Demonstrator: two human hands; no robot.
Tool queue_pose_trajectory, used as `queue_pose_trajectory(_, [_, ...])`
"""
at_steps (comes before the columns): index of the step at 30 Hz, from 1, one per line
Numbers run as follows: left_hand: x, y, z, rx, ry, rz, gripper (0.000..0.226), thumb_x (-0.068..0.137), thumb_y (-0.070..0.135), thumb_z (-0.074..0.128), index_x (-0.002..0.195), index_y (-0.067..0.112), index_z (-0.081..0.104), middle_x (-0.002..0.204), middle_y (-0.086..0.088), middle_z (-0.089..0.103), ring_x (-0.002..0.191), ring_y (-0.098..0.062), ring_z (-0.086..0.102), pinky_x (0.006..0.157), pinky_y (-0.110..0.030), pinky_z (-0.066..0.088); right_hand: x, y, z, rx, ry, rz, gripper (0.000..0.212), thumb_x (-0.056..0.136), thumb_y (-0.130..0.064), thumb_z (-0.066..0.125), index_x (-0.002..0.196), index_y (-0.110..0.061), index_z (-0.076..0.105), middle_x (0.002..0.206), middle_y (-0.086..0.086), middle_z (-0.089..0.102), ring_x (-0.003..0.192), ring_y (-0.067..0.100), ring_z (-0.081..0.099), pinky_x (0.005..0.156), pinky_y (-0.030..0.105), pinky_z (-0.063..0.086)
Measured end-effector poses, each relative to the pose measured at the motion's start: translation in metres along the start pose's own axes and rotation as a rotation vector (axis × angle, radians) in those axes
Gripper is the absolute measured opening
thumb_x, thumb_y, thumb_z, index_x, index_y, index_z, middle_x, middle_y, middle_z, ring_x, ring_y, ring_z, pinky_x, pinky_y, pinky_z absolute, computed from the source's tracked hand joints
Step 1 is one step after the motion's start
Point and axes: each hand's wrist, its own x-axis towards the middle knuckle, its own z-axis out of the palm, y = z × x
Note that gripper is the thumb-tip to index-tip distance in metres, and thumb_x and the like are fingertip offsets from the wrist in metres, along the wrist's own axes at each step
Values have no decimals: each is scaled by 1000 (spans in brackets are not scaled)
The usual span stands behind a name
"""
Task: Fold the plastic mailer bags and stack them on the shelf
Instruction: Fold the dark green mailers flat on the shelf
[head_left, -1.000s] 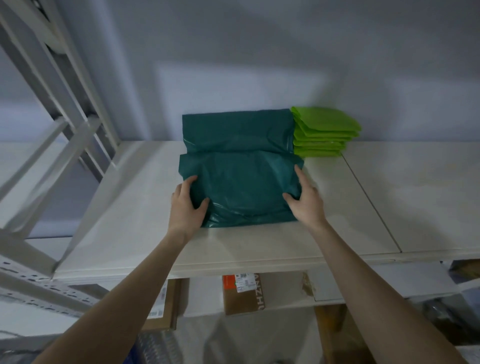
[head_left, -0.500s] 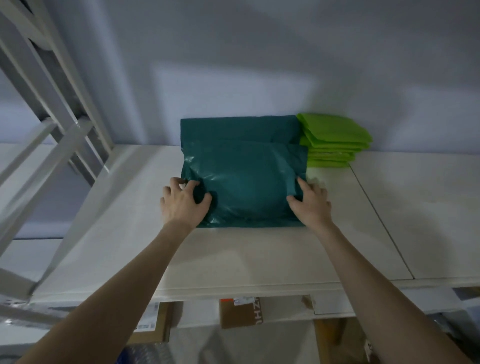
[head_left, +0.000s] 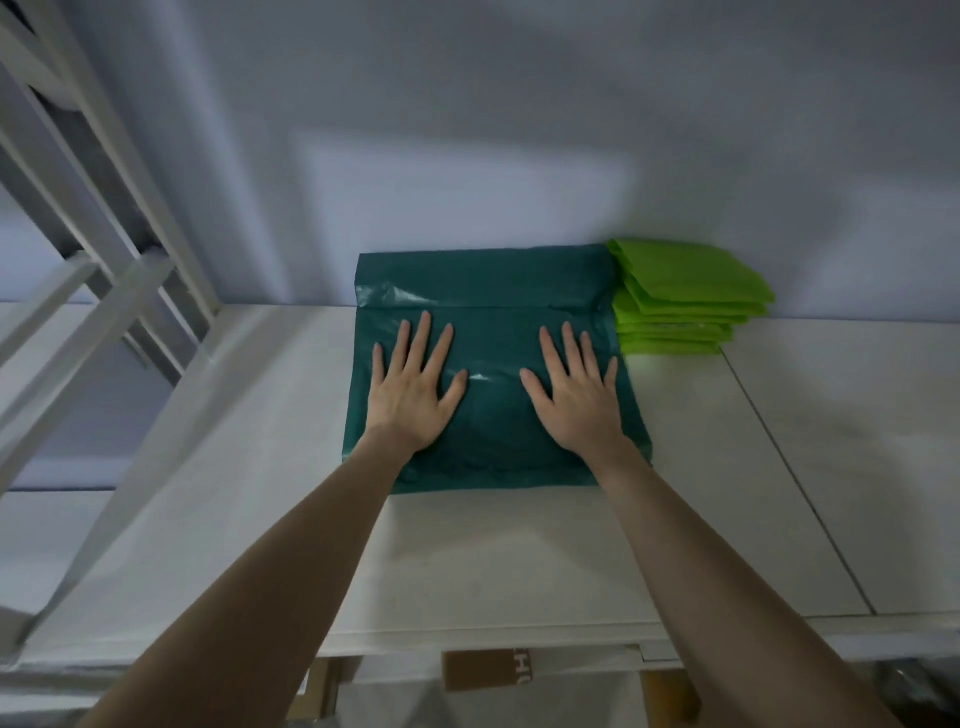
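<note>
From the head view, both hands lie flat with fingers spread, the left hand (head_left: 413, 384) and right hand (head_left: 576, 392) pressing the dark green mailer bags (head_left: 493, 312) on the shelf (head_left: 493, 561). Just right of the right hand sits a light green stack (head_left: 680, 301).

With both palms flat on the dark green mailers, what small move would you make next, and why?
Probably lift both hands away: the left hand and right hand lie flat on the dark green plastic mailer stack, which sits against the wall beside the lime green folded mailer pile.
</note>
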Motion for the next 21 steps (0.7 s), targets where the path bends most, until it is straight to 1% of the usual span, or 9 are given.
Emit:
queue_pose_trajectory(3, [2, 0, 3, -52, -12, -12, 62, 95, 56, 17, 150, 33, -4, 158, 5, -12, 146, -17, -12, 117, -45, -7, 4, 1, 3, 53, -26, 15, 63, 96, -55, 24, 150, -30, 5, 159, 1, 2, 147, 22, 0, 115, 52, -2])
queue_pose_trajectory(8, [4, -3, 7, -138, -36, -22, 61, 96, 54, 19, 150, 35, -2, 158, 6, -10, 146, -16, -11, 117, -44, -8, 6, 3, 7, 86, -67, 19, 62, 96, -56, 22, 150, -31, 4, 159, 0, 0, 147, 20, -2, 116, 49, -4])
queue_pose_trajectory(12, [4, -2, 7, -156, -46, -18, 60, 96, 54, 19, 149, 35, -3, 158, 7, -11, 146, -15, -11, 117, -44, -8, 6, 4, 7, 103, -68, 22, 61, 96, -55, 21, 150, -31, 4, 159, 0, 0, 147, 20, -2, 116, 49, -4])
queue_pose_trajectory(17, [3, -1, 6, -130, -52, -18, 61, 96, 55, 18, 149, 34, -4, 158, 6, -11, 145, -15, -12, 118, -44, -8, 6, 4, 5, 124, -104, 29, 61, 96, -55, 21, 150, -31, 3, 159, -1, -3, 146, 18, -4, 116, 49, -5])
queue_pose_trajectory(21, [5, 0, -1, -3, -98, -21, 63, 94, 58, 13, 149, 33, -6, 158, 5, -12, 146, -16, -11, 117, -47, -8, 9, 5, -1, 187, -175, 36, 63, 96, -56, 26, 150, -32, 5, 159, -2, -5, 146, 18, -6, 116, 51, -5])
